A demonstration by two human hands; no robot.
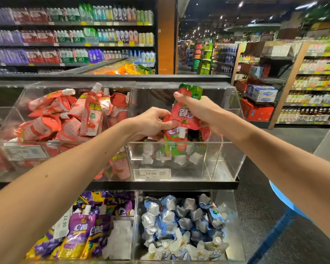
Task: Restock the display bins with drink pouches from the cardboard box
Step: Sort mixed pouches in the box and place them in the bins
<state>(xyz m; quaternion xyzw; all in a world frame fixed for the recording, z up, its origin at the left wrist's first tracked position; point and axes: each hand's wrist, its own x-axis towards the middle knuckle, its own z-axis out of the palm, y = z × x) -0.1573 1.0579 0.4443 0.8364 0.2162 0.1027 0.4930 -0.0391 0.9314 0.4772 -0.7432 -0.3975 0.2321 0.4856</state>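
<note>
Drink pouches (181, 117), red ones, are gripped by the curled left hand (151, 122) and right hand (195, 105) above the upper-right clear bin (227, 153), on a black display shelf (160, 184); supermarket aisles of bottled drinks (71, 39) stretch behind.

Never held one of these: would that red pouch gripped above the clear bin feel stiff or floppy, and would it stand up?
Probably floppy: the red pouch creases where the right hand squeezes it. It likely won't stand, since pouches in the clear bin lie tumbled at all angles. Its glossy film may be slippery.
</note>
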